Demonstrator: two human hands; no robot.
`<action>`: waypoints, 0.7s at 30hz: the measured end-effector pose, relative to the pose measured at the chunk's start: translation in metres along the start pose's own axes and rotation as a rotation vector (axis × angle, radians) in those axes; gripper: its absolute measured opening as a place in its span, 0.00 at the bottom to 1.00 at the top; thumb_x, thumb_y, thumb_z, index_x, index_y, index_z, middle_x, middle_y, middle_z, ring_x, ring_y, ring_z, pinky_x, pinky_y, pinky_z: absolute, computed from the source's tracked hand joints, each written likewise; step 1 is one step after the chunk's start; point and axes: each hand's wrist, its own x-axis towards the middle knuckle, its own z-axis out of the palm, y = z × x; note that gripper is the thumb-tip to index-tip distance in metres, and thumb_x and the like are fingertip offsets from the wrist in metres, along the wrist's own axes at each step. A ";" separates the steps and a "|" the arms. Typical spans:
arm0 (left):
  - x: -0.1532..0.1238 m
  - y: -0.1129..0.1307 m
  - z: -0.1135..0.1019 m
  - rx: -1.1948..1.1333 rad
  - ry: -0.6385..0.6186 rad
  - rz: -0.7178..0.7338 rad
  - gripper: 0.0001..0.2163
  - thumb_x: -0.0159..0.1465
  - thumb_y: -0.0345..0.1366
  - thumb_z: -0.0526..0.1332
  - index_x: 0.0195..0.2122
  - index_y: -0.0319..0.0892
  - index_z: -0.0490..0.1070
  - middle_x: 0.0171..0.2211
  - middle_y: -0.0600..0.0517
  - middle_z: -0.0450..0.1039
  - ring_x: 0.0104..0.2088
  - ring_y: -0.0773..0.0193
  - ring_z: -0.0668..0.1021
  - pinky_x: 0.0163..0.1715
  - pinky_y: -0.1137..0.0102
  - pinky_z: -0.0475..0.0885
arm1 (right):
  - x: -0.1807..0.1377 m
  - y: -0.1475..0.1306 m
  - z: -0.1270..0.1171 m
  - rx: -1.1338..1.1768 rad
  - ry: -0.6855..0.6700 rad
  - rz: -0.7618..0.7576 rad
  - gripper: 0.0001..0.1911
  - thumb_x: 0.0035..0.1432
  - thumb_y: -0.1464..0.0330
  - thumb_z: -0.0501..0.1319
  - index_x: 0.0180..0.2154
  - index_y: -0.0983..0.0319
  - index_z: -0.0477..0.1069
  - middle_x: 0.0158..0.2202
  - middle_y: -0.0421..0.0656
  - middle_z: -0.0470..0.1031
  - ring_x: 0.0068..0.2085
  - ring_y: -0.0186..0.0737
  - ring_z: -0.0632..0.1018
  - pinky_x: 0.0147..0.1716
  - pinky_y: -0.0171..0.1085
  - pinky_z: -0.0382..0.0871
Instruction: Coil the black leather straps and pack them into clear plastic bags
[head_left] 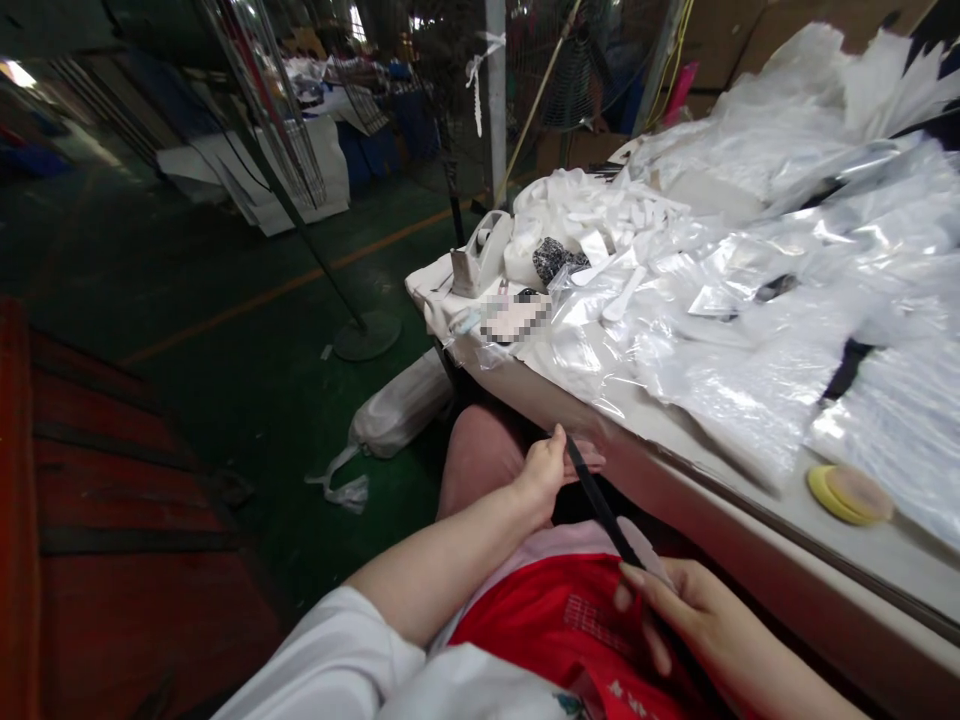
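Note:
A narrow black strip (598, 497) runs taut between my hands, over my lap and in front of the table edge. My left hand (547, 470) pinches its far end between thumb and finger, the other fingers stretched out behind it. My right hand (679, 595) is closed on the strip nearer my body. A flat white piece with a rounded end (641, 545) sticks out of the right hand alongside the strip. Below that hand, the rest of the strip is partly hidden.
The white-covered table (547, 365) carries clear plastic bags (720, 340), a heap of white pieces (570, 205), a tape dispenser (480, 255), a blurred-out flat object (514, 318) and a yellow round item (847, 493). A stand base (366, 336) and wrapped bundle (401, 405) occupy the floor left.

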 end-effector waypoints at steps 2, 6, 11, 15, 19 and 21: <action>-0.010 -0.010 0.009 0.097 -0.050 0.029 0.30 0.68 0.57 0.48 0.38 0.33 0.76 0.33 0.38 0.82 0.34 0.55 0.83 0.43 0.62 0.72 | 0.005 -0.004 -0.003 0.018 0.072 -0.020 0.35 0.53 0.36 0.54 0.29 0.63 0.74 0.11 0.39 0.68 0.15 0.32 0.63 0.21 0.34 0.56; -0.023 -0.011 0.019 0.068 -0.053 -0.017 0.29 0.69 0.55 0.46 0.40 0.32 0.76 0.35 0.38 0.81 0.35 0.56 0.83 0.42 0.63 0.72 | 0.009 -0.009 -0.007 0.057 0.114 0.034 0.34 0.49 0.37 0.56 0.21 0.62 0.71 0.08 0.39 0.64 0.12 0.29 0.58 0.17 0.32 0.49; -0.015 0.012 0.009 -0.109 -0.031 -0.246 0.24 0.73 0.43 0.40 0.39 0.36 0.74 0.37 0.43 0.81 0.34 0.63 0.82 0.44 0.66 0.72 | -0.012 -0.001 0.001 0.095 -0.053 0.137 0.32 0.56 0.44 0.54 0.16 0.63 0.69 0.07 0.39 0.63 0.11 0.27 0.58 0.17 0.31 0.50; -0.016 0.004 0.010 -0.086 -0.065 -0.287 0.21 0.72 0.42 0.45 0.38 0.36 0.74 0.37 0.43 0.81 0.35 0.62 0.82 0.45 0.66 0.72 | -0.018 0.005 0.002 0.138 -0.039 0.155 0.34 0.57 0.43 0.50 0.16 0.63 0.69 0.07 0.40 0.62 0.11 0.28 0.59 0.17 0.31 0.51; -0.029 -0.008 0.021 -0.049 -0.098 -0.296 0.21 0.72 0.42 0.45 0.37 0.35 0.75 0.36 0.42 0.81 0.34 0.63 0.82 0.45 0.67 0.71 | -0.013 0.006 0.000 0.149 0.014 0.142 0.33 0.57 0.44 0.50 0.16 0.63 0.69 0.07 0.41 0.64 0.11 0.29 0.59 0.17 0.32 0.51; -0.036 -0.012 0.027 -0.016 -0.102 -0.260 0.21 0.72 0.42 0.45 0.39 0.35 0.75 0.35 0.43 0.81 0.33 0.64 0.82 0.44 0.67 0.72 | -0.011 0.005 -0.001 0.154 0.041 0.128 0.32 0.57 0.45 0.51 0.16 0.62 0.69 0.07 0.41 0.65 0.11 0.29 0.60 0.17 0.32 0.51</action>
